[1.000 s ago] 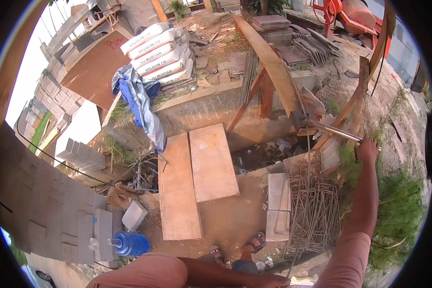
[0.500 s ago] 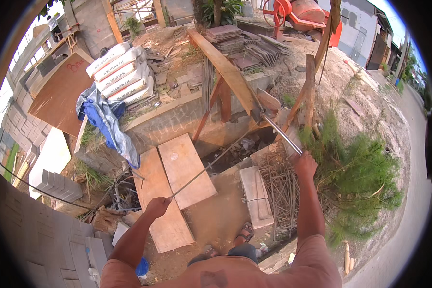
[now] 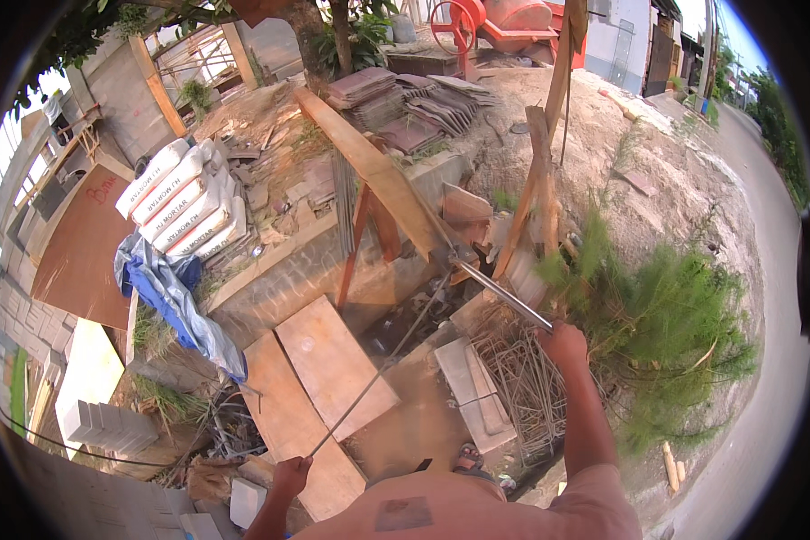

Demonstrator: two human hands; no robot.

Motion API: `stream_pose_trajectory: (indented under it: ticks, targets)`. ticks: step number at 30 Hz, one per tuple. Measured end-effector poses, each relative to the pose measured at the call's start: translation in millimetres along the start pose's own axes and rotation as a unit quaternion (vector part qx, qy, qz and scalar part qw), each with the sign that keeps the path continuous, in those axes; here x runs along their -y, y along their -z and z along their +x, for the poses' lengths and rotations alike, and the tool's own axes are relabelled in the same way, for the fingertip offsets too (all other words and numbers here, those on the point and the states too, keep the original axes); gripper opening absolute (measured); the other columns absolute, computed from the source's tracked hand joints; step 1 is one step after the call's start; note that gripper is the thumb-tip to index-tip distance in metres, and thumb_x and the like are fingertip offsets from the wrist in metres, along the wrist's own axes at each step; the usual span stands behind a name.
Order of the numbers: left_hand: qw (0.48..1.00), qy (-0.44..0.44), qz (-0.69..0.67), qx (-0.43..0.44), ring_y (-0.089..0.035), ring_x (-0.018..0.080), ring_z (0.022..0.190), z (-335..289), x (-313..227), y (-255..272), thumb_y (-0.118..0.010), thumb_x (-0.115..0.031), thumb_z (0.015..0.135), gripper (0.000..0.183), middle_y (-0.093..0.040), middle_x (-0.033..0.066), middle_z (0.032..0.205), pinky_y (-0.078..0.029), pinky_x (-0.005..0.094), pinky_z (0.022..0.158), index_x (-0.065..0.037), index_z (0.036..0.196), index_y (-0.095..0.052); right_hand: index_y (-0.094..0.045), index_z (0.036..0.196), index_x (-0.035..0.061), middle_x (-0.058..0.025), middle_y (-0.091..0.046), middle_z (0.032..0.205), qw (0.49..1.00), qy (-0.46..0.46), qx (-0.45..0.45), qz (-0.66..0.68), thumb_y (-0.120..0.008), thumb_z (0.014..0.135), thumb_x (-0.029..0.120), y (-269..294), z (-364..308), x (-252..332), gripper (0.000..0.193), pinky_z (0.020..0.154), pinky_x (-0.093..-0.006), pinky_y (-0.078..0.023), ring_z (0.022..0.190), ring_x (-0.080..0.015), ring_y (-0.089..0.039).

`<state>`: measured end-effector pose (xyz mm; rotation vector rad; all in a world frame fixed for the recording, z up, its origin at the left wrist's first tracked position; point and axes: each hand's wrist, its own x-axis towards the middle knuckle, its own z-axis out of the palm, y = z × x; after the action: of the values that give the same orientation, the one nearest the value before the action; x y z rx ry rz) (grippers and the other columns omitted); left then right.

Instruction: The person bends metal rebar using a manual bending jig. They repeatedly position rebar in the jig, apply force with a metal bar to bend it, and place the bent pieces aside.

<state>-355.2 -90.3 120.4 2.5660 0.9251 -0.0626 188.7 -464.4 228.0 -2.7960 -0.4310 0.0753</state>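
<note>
My left hand is closed round the near end of a thin steel rod, low in the view in front of my body. The rod slants up and away to the end of a wooden beam. My right hand grips the near end of a shiny metal pipe, whose far end meets the rod at that beam end. How the two join there is too small to tell. Two flat boards lie below the rod, and bent steel bars lie in a pile below my right hand.
A debris-filled trench runs beneath the beam's end. A leafy green bush stands right of my right arm. Upright wooden posts rise behind the pipe. Stacked white bags and a blue-grey tarp are at the left.
My left hand has come down and closer to my body with the rod, which now slants more steeply. My right hand still grips the pipe. The whole view has tilted up and turned right.
</note>
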Motion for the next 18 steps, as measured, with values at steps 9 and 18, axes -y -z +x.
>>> stream_pose_trajectory:
  ticks: [9, 18]
  targets:
    - [0.996, -0.074, -0.032, 0.048, -0.052, 0.0409, 0.055, 45, 10, 47, -0.054, -0.042, 0.092, 0.05, -0.05, 0.022, 0.057, -0.039, 0.0468, 0.052, 0.0, 0.066, -0.055, -0.068, 0.085, 0.0027, -0.019, -0.068, 0.084, 0.989, -0.098, -0.096, -0.054, -0.072, 0.073, 0.038, -24, -9, 2, 0.037, 0.075, -0.0466, -0.052, 0.083, -0.0366, -0.065]
    - [0.988, -0.133, 0.024, 0.068, -0.055, 0.0451, 0.061, 205, 76, 124, -0.054, -0.037, 0.094, 0.045, -0.053, 0.0245, 0.061, -0.041, 0.0498, 0.055, 0.0, 0.068, -0.055, -0.062, 0.081, 0.0038, -0.019, -0.066, 0.08, 0.961, -0.211, -0.164, -0.073, -0.067, 0.079, 0.042, -57, -87, 88, 0.039, 0.073, -0.0483, -0.05, 0.079, -0.0378, -0.064]
